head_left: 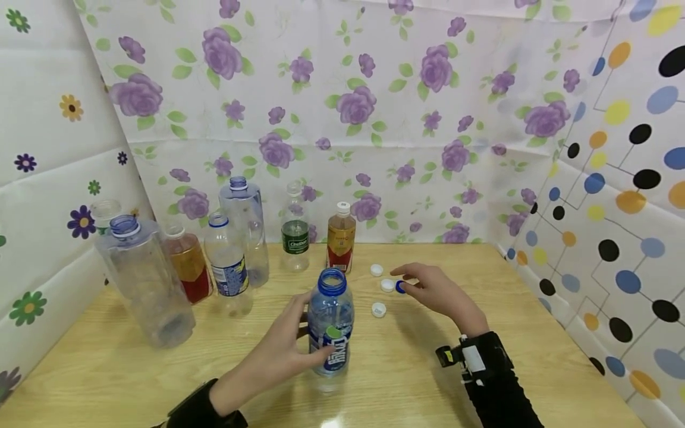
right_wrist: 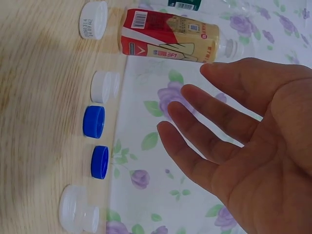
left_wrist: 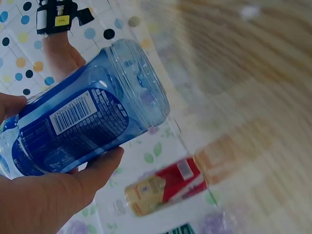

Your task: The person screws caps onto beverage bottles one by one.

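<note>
My left hand (head_left: 280, 342) grips a clear blue bottle (head_left: 332, 321) with a blue-and-white label. The bottle is upright and its mouth is uncapped. In the left wrist view, thumb and fingers lie on either side of the bottle (left_wrist: 73, 122), and its barcode shows. Over the loose caps hovers my right hand (head_left: 439, 291), holding nothing. Its fingers (right_wrist: 180, 146) are spread and slightly bent in the right wrist view. Near it lie white caps (head_left: 387, 286) and blue caps (right_wrist: 93, 122). A printed white cap (head_left: 379, 310) lies closer to the bottle.
A capped bottle with a red and tan label (head_left: 341, 238) stands behind the caps. At left and back stand several uncapped bottles, among them a large clear one (head_left: 150, 285), a blue-labelled one (head_left: 230, 273) and a green-labelled one (head_left: 295, 235). Flowered cloth (head_left: 353, 148) hangs behind the table.
</note>
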The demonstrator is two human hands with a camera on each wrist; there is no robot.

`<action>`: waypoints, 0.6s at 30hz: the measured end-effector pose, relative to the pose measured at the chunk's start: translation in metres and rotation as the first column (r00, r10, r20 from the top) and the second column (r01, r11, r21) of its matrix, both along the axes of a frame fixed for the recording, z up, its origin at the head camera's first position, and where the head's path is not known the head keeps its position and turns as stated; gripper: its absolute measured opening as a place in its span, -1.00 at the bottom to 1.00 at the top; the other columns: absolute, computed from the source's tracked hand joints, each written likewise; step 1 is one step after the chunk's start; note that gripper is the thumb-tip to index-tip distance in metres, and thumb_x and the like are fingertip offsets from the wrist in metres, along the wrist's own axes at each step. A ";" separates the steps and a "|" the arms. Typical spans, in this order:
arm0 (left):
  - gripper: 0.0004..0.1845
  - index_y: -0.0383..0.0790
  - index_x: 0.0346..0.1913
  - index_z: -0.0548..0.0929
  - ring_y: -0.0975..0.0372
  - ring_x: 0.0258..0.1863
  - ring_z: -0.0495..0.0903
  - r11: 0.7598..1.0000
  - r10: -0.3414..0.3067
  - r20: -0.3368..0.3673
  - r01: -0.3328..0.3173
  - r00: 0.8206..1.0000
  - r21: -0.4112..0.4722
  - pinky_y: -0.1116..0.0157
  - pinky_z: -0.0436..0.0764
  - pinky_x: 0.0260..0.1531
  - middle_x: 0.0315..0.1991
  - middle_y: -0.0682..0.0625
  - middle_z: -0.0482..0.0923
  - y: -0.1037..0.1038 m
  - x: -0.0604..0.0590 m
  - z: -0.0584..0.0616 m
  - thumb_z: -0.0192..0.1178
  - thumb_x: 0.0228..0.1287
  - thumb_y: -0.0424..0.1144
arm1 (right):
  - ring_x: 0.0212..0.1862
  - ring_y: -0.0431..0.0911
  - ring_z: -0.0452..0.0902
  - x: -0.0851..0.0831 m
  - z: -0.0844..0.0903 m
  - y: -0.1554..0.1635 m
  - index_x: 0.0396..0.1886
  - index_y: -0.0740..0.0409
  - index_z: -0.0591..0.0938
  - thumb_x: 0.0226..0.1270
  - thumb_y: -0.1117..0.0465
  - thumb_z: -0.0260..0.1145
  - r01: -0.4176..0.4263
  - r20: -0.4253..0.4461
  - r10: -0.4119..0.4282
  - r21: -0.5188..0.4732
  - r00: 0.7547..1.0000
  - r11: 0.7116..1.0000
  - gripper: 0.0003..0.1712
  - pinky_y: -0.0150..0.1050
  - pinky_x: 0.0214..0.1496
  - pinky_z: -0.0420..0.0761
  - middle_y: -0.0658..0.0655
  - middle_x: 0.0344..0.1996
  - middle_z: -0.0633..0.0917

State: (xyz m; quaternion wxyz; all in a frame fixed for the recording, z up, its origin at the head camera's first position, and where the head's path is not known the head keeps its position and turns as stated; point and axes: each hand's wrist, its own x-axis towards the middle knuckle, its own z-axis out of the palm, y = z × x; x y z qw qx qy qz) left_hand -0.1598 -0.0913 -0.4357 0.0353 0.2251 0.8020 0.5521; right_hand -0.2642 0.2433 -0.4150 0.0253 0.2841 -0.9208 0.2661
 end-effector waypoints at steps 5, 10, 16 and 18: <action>-0.01 -0.10 0.55 0.13 -0.04 0.33 0.44 0.999 -0.042 -0.003 0.042 0.999 -0.016 -0.01 0.56 0.24 0.40 -0.10 0.32 0.007 -0.001 -0.005 0.52 0.18 -0.14 | 0.20 0.23 0.57 -0.002 0.001 -0.002 0.28 0.20 0.59 0.54 0.32 0.22 0.001 -0.010 -0.001 0.009 1.000 1.000 -0.63 0.03 0.13 0.66 0.25 0.20 0.63; -0.03 -0.11 0.53 0.14 -0.07 0.34 0.43 0.999 -0.036 -0.003 0.036 0.999 -0.028 -0.04 0.57 0.22 0.38 -0.13 0.37 0.008 -0.001 -0.008 0.53 0.17 -0.15 | 0.17 0.21 0.58 -0.003 0.004 -0.006 0.25 0.18 0.62 0.53 0.31 0.24 -0.021 -0.014 0.021 0.018 1.000 1.000 -0.64 0.05 0.12 0.66 0.22 0.16 0.65; 0.13 -0.04 0.59 0.03 -0.06 0.37 0.40 0.999 -0.012 -0.005 0.011 1.000 -0.053 -0.14 0.47 0.30 0.42 -0.11 0.34 0.014 0.001 -0.002 0.58 0.09 -0.04 | 0.11 0.15 0.61 -0.001 -0.001 -0.006 0.23 0.15 0.64 0.53 0.28 0.25 -0.016 -0.005 0.016 0.032 1.000 0.999 -0.67 0.02 0.09 0.67 0.18 0.09 0.67; 0.16 0.03 0.60 0.03 -0.04 0.37 0.40 0.999 0.009 -0.004 -0.009 1.000 -0.046 -0.17 0.44 0.31 0.42 -0.07 0.35 0.018 0.001 0.005 0.60 0.06 0.00 | 0.09 0.14 0.62 0.000 -0.004 -0.006 0.22 0.14 0.65 0.53 0.29 0.25 -0.013 -0.012 0.014 0.036 1.000 0.999 -0.67 0.02 0.07 0.68 0.19 0.08 0.68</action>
